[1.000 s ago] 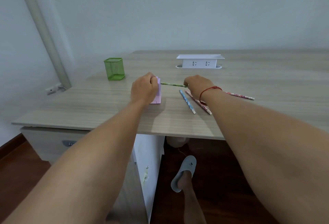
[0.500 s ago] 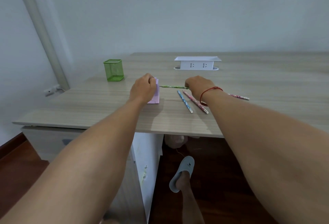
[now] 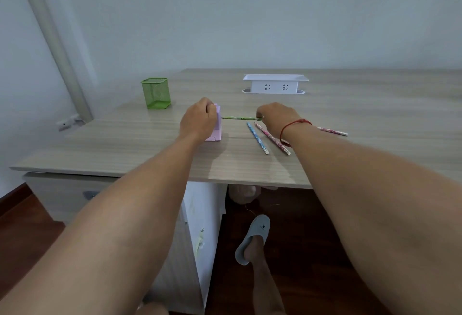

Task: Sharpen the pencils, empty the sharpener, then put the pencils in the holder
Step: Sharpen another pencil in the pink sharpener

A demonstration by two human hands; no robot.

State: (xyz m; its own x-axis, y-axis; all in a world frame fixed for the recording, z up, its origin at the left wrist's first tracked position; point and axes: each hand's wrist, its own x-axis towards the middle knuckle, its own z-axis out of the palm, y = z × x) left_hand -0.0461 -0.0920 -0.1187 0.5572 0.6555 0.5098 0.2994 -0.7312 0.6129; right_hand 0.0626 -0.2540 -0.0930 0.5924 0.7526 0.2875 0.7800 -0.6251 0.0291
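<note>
A pink sharpener (image 3: 216, 132) stands on the wooden desk (image 3: 125, 139), and my left hand (image 3: 198, 119) grips it from above and the left. A green pencil (image 3: 238, 117) lies level with its left end in the sharpener's side; my right hand (image 3: 277, 117) pinches its right end. On the desk under my right wrist lie a blue pencil (image 3: 257, 137) and a pink pencil (image 3: 271, 137). Another pink pencil (image 3: 332, 131) lies to the right of my forearm. The green mesh holder (image 3: 156, 93) stands empty-looking at the back left.
A white socket box (image 3: 275, 84) sits at the back middle of the desk. A drawer unit (image 3: 62, 194) stands below the desk on the left. My foot in a grey slipper (image 3: 253, 238) rests on the dark wooden floor.
Both hands keep their hold on the sharpener and the green pencil. The view has shifted slightly; nothing on the desk has visibly moved.
</note>
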